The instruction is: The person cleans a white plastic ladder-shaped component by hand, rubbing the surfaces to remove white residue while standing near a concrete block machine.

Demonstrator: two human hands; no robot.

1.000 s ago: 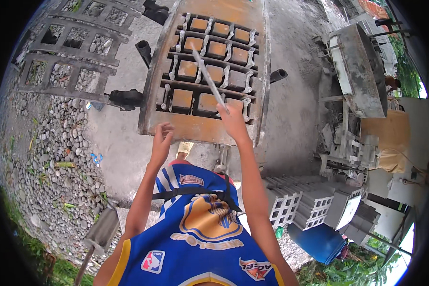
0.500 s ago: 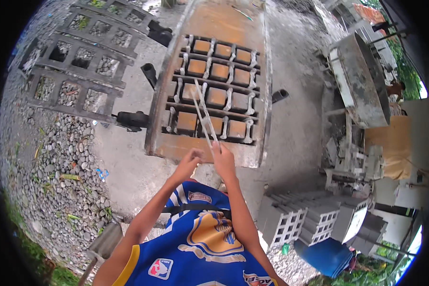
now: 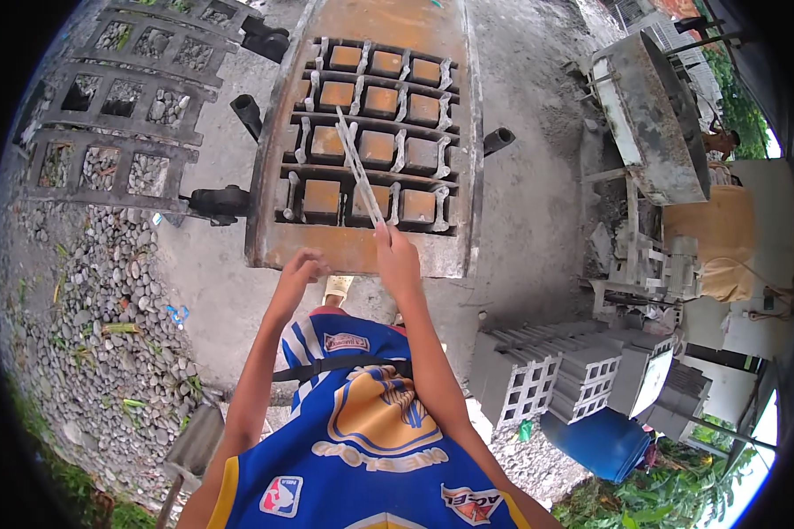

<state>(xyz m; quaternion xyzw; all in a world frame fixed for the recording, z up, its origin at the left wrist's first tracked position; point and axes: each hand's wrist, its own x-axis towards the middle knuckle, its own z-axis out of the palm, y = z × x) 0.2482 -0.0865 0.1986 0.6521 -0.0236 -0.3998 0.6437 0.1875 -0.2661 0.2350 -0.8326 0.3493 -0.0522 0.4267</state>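
Observation:
My right hand (image 3: 398, 256) is closed around the near end of two thin, grey, dusty strips (image 3: 360, 176), which lie close together and point away over the mould. My left hand (image 3: 303, 266) is off to the left near the mould's front edge, fingers loosely bent and apart, holding nothing. Below the strips is a rusty metal block mould (image 3: 322, 249) with rows of square, orange-brown tops (image 3: 377, 148) set among dark slots. Small bone-shaped grey pieces (image 3: 400, 150) stand between the squares.
At the left, a dark metal grid frame (image 3: 106, 138) lies over gravel (image 3: 106, 291). Short black pipe ends (image 3: 498, 141) jut from the mould's sides. A worn metal trough (image 3: 648, 123) stands at the right, with stacked hollow blocks (image 3: 525, 379) and a blue drum (image 3: 595, 441) nearer.
The two strips, spread in a narrow V before, now lie nearly together in my right hand. My left hand has moved slightly away from them. The whole view has shifted a little.

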